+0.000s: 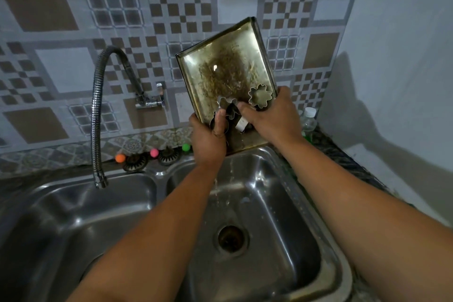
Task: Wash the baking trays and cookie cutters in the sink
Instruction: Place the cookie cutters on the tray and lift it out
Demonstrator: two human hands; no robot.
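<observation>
Both hands, left hand [208, 137] and right hand [272, 115], grip a tilted, brown-stained baking tray [225, 68] holding cookie cutters [259, 98].

right basin [282, 206]: open below my hands, only drain [231, 238] in floor
back: tilted baking tray [220, 66] blocks my reach to wall
left: faucet hose [96, 115] hangs over left basin [73, 216]
right rim: bottle [308, 120] stands near tray

Two bare forearms, sleeveless as far as visible, bare hands [208, 140] without gloves, rings or watch.
</observation>
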